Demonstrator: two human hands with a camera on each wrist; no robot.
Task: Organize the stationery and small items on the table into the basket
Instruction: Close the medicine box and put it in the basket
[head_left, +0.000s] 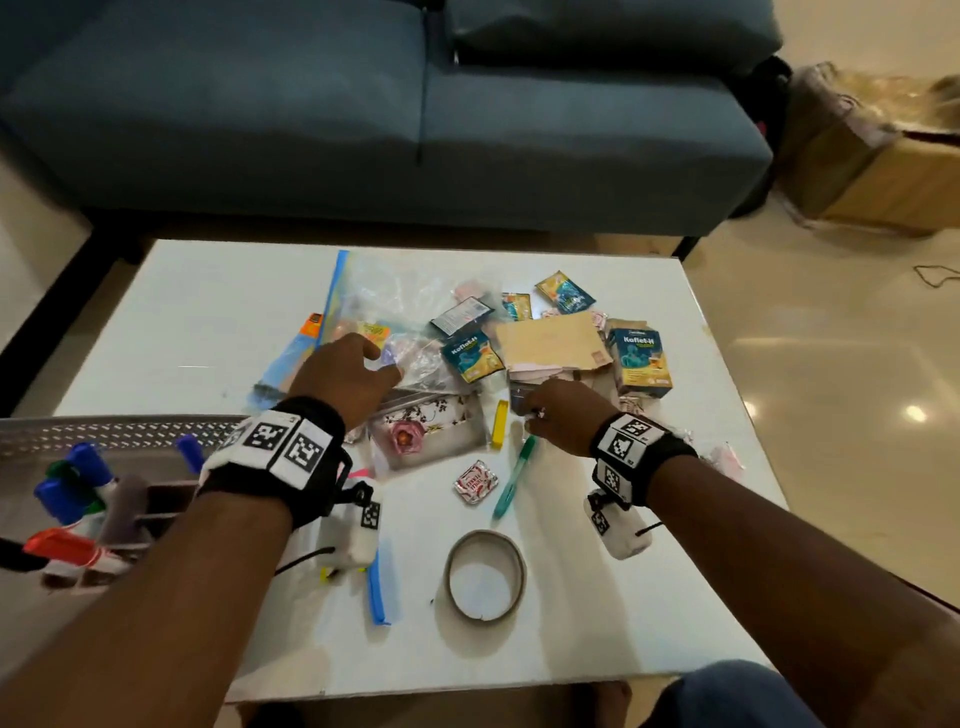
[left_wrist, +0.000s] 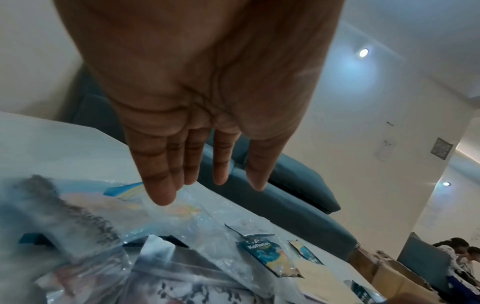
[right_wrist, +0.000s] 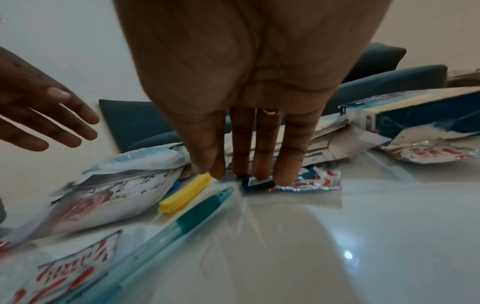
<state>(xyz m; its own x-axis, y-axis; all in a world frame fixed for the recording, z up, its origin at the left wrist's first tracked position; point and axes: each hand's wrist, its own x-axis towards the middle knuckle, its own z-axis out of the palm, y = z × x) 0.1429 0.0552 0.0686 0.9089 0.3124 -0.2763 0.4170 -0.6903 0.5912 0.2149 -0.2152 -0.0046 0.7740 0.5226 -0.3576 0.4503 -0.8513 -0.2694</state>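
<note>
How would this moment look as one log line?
left hand: open over clear bag | right hand: fingertips on small packet | basket: holds markers

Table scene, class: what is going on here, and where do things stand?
A person is sorting clutter on a white table. The left hand hovers open over a clear zip bag, fingers straight. The right hand presses its fingertips onto small packets beside a yellow clip and a green pen. The metal basket at the left already holds markers; sachets, an envelope and a tape roll remain out.
</note>
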